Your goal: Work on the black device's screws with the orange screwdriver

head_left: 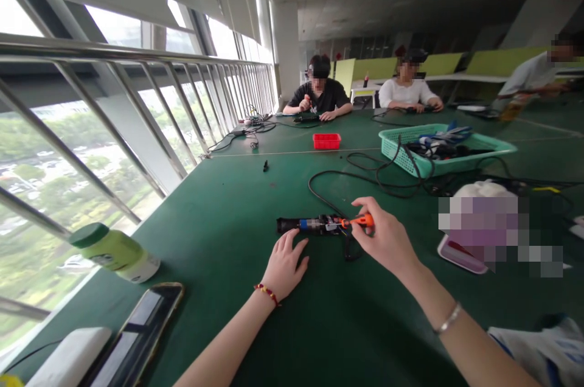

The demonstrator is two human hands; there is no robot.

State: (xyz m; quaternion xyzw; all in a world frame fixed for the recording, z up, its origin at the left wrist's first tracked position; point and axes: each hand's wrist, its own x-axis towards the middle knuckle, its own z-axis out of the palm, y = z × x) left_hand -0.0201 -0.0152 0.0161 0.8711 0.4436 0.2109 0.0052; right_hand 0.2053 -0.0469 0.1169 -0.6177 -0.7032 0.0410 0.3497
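An opened black corded power tool (312,226) lies on the green table, its motor and wiring exposed. My left hand (285,262) rests against the near side of its black left end, fingers stretched out and thumb apart. In my right hand (383,238) is an orange-handled screwdriver (362,221), held between thumb and fingers. The screwdriver points left, with its tip over the wired right part of the tool; whether it touches a screw is too small to tell. A black cord (319,177) curves away behind the tool.
A red tray (326,141) and a small black part (265,165) lie farther back. At right stand a turquoise basket (456,162) of tools and a pink box (463,253). A green bottle (114,253) and a phone (141,332) are at left. Co-workers (319,92) sit across the table.
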